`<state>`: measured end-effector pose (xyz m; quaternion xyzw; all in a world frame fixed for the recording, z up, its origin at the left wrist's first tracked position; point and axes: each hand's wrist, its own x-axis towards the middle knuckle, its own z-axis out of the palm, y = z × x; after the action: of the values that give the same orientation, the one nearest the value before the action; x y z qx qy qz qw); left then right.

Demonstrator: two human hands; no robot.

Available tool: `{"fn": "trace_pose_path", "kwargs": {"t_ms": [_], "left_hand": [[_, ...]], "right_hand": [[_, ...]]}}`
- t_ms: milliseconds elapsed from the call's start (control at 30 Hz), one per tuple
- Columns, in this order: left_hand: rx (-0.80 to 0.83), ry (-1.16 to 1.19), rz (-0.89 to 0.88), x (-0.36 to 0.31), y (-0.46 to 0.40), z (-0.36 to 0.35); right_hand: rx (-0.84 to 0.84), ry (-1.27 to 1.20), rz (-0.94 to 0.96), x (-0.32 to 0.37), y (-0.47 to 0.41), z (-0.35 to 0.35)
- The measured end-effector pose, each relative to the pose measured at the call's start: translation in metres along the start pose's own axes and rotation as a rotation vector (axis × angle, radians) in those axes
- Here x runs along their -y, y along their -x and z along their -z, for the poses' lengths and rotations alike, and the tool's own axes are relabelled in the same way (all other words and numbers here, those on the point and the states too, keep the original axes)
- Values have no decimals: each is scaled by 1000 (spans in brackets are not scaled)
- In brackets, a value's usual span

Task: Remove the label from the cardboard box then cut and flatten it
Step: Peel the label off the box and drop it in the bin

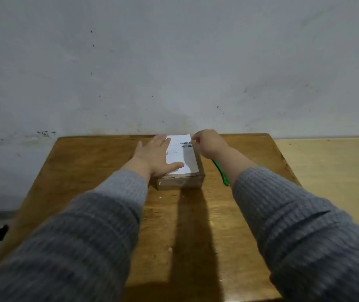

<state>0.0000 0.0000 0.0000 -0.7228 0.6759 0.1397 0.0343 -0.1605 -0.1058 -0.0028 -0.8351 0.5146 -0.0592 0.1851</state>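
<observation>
Head view: cardboard box [180,182] sits centre frame on the wooden desk [100,162], white barcode label [179,154] on top. Left hand [155,156] flat on the label, fingers spread, grasping nothing. Right hand [209,143] at the label's far right corner, fingers pinched there; actual grip unclear. Green cutter [221,173] lies right of box, partly under the right forearm.

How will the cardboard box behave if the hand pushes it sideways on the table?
The cardboard box is low and flat, so it would probably slide, not tip. It looks small, likely light. The left hand pressing flat on top should hold it.
</observation>
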Motion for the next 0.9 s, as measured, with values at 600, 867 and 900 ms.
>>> {"fn": "trace_pose_path", "kwargs": {"t_ms": [600,867,900], "left_hand": [[-128,19,57,7,-30,-52],[-112,-21,75,3,-28,-49],[-114,-25,77,3,-28,-49]], "right_hand": [[-175,-206,-166,4,-47,-23],[-165,-307,-164,5,-44,-27],[-160,-333,-163,5,-43,-27]]}}
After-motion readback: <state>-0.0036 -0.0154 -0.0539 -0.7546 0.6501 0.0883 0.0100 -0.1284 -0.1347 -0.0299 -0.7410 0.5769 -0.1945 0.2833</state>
